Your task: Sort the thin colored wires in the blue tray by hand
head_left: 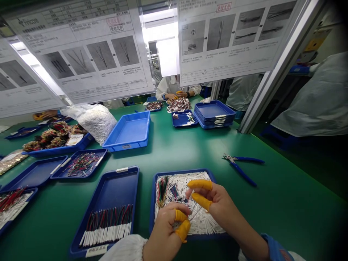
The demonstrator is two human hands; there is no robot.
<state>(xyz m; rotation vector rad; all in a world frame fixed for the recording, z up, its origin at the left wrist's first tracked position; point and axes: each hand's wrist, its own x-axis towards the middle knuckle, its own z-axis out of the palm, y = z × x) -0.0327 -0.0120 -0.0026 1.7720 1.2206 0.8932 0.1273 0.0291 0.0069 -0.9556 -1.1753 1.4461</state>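
Over a blue tray (pixel 152 203) heaped with short white tubes (pixel 206 221), both my hands are close together. My left hand (pixel 168 226), with yellow finger cots on thumb and index finger, is closed in a pinch on thin wires (pixel 194 212). Facing it, my right hand (pixel 217 201), also in yellow finger cots, has its fingers bent around the upper ends of the wires; the exact grip is partly hidden. A bundle of cut red, black and green wires (pixel 162 190) lies at the tray's left inside. To the left, another blue tray (pixel 116 185) holds a row of white-sleeved wires (pixel 108 224).
Blue-handled cutters (pixel 239 163) lie open at right. Stacked blue trays (pixel 214 110), a lighter blue bin (pixel 129 130) and a plastic bag (pixel 95 119) stand farther back. A co-worker (pixel 176 88) sits opposite. Printed sheets (pixel 81 54) hang above; a metal post (pixel 277 72) rises at right.
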